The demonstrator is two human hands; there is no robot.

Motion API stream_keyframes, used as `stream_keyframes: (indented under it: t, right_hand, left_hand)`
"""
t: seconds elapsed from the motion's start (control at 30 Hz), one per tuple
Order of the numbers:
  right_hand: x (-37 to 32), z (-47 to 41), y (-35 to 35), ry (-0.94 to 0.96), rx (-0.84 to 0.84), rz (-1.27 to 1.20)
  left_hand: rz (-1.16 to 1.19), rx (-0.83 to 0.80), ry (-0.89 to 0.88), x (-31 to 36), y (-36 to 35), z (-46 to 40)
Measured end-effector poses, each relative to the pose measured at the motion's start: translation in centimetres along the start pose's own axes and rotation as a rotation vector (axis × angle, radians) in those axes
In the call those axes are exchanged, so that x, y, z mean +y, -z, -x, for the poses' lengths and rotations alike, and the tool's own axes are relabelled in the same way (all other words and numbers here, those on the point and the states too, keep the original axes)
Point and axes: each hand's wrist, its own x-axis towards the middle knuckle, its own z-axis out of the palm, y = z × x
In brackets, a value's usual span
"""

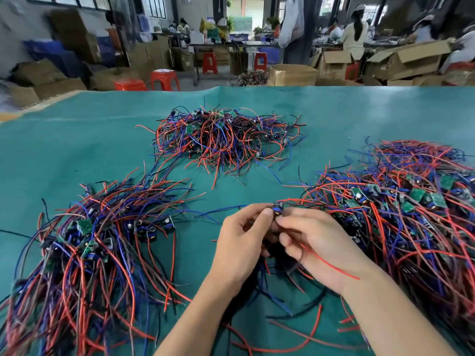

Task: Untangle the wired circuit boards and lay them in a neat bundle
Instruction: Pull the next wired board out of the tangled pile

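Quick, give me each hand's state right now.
Left hand: closed, pinching the small circuit board.
Right hand: closed on the same board and its wires.

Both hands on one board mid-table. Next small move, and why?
Probably carry the board left to the combed pile. Both the left hand and right hand pinch it, its wires trail toward the person, and that pile's wires lie roughly aligned, unlike the right heap.
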Motion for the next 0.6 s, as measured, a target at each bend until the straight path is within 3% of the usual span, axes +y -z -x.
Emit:
stream_keyframes:
  t: [0.13,0.3,0.43,0.6]
  right_hand:
    - [0.5,0.3,-0.1,0.207,0.094,0.414]
    - [1.2,-0.2,0.5,0.386,0.219,0.667]
    - [1.0,-0.7,0.8,0.365,0.278,0.523]
    - [0.5,-0.7,1.2,0.239,0.132,0.223]
  left_hand:
    - [0.001,-0.031,-0.011,0.1,0.1,0.1]
    - [0.025,-0.043,-0.025,0.5,-0.1,0.3]
    - [0.039,-0.027,-0.015,0.4,0.1,0.3]
    - [-0.019,-0.111,-0.051,0.2,0.2,0.3]
